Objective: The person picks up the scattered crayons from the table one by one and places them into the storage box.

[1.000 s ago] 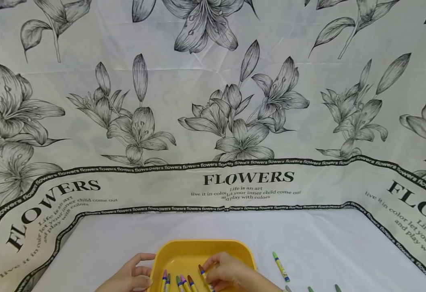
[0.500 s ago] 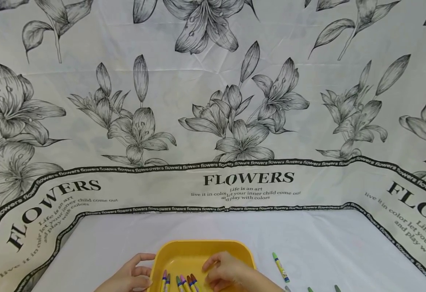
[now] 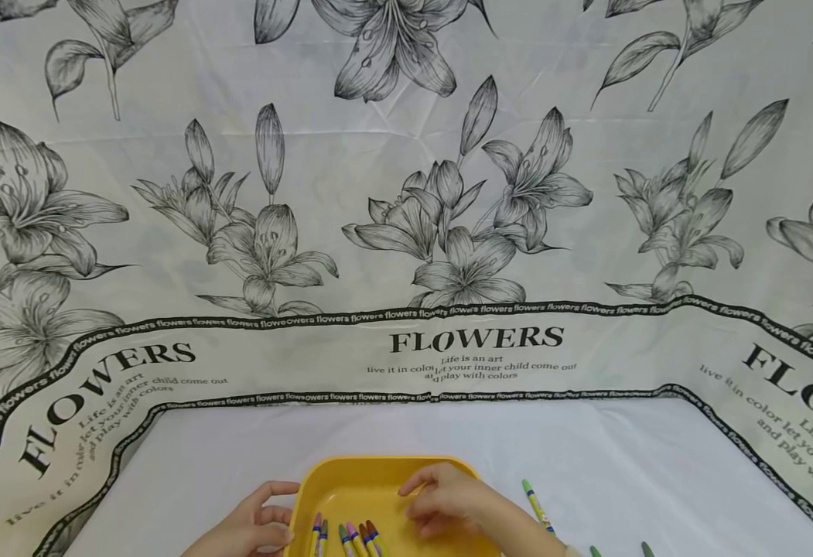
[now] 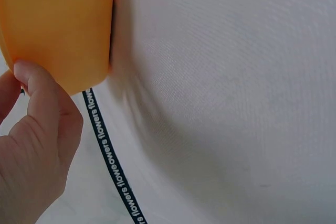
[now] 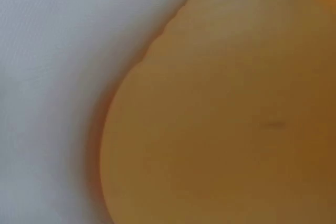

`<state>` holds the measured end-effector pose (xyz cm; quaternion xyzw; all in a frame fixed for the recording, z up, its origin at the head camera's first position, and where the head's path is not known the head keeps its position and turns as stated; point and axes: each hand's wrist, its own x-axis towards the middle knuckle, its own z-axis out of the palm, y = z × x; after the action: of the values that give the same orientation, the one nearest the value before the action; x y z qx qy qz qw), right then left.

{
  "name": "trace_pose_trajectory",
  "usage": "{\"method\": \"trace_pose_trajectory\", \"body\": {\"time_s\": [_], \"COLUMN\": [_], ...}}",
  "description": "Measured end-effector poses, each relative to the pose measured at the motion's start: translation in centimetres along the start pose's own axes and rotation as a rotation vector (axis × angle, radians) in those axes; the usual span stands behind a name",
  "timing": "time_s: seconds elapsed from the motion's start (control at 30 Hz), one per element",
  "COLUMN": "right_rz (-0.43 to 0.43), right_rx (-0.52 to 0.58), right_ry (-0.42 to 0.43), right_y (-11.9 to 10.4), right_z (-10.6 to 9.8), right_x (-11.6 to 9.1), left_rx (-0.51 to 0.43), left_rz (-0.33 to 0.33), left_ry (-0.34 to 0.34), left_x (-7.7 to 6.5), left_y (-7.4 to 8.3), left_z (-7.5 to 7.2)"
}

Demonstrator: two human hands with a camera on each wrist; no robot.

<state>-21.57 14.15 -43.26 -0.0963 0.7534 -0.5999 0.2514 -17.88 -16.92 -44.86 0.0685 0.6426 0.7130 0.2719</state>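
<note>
Soft, even light fills the head view, where the right hand (image 3: 448, 499) blurs slightly. Soft shadow borders the yellow tray (image 4: 58, 27) on the white cloth (image 4: 236, 77); the right wrist view is hazy and unfocused.

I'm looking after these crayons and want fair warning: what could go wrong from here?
The left hand holds the edge of the yellow tray; if that edge gets lifted, the crayons lying loose inside could roll out of place.

The light green crayon lies on the white cloth close to the right forearm in the head view, so a sweeping move might knock it.
</note>
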Motion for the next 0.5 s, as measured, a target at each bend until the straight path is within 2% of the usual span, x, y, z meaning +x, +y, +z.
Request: {"method": "trace_pose_trajectory", "body": {"time_s": [0.5], "right_rz": [0.010], "right_rx": [0.077], "right_ry": [-0.059], "right_y": [-1.4], "right_z": [-3.1], "right_x": [-1.1], "left_rx": [0.005], "left_rz": [-0.023], "left_ry": [0.009], "left_x": [0.0], "left_y": [0.1], "left_z": [0.0]}}
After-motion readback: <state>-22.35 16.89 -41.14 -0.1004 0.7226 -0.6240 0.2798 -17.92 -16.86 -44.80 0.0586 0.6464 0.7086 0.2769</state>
